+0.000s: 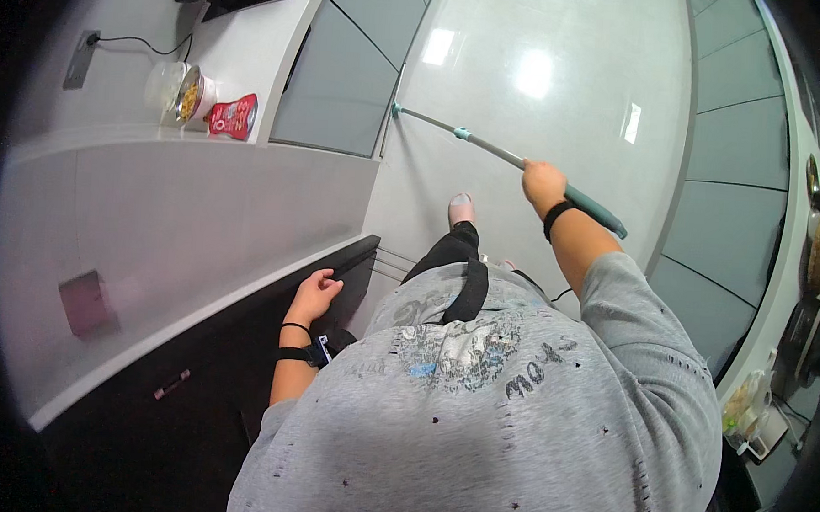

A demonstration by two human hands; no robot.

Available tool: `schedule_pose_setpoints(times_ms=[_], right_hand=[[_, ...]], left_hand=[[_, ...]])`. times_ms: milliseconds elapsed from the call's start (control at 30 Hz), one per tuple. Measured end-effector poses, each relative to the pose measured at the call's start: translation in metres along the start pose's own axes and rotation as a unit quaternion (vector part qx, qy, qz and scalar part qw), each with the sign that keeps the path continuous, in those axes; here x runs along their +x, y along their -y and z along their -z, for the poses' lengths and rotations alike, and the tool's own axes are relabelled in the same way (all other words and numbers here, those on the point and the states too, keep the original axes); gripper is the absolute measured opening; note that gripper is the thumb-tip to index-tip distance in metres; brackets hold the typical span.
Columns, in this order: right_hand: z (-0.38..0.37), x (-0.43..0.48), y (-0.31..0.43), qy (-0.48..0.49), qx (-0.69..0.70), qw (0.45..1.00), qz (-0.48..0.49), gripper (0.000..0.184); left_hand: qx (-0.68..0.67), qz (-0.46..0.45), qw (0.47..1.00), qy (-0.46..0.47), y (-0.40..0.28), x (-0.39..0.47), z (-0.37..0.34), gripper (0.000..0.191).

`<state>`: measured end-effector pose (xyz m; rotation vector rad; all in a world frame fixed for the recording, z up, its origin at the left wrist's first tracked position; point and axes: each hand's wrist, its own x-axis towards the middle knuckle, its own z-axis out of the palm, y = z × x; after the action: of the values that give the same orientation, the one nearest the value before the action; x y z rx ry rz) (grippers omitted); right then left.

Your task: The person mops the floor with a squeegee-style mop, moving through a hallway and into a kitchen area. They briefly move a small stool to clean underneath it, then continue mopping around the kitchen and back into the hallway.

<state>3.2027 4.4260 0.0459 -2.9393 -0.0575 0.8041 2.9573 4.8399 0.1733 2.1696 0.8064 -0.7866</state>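
My right hand (544,185) is wrapped around the metal pole (495,150) of a long-handled floor mop or squeegee, just ahead of its green grip (594,210). The pole slants away to the upper left, with a teal collar partway along. At its far end a thin, narrow head (386,133) lies along the foot of the grey cabinet (342,81); which tool it is I cannot tell for certain. My left hand (315,296) holds nothing, its fingers loosely bent, above or beside the black surface (220,357) at my left.
Glossy pale floor (553,118) runs ahead between two rows of grey cabinets (737,140). On the left white counter stand a bowl with yellow food (192,99) and a red pouch (233,116). Thin metal bars (392,262) jut near my leg. A plastic bag (746,404) lies at right.
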Motion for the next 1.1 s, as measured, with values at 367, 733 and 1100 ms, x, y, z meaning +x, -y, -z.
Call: schedule_pose_setpoints(times_ms=[367, 733, 1100], right_hand=[[0.062, -0.102, -0.200, 0.061, -0.016, 0.980, -0.191, 0.039], [0.151, -0.142, -0.217, -0.062, -0.114, 0.968, -0.214, 0.027], [0.124, 0.149, -0.088, -0.069, -0.058, 0.995, -0.045, 0.023]], left_hand=[[0.071, -0.088, 0.992, 0.061, -0.071, 0.152, 0.043, 0.046], [0.103, -0.120, 0.984, 0.082, -0.102, 0.212, 0.046, 0.044], [0.092, -0.051, 0.992, 0.064, -0.190, 0.208, 0.053, 0.051]])
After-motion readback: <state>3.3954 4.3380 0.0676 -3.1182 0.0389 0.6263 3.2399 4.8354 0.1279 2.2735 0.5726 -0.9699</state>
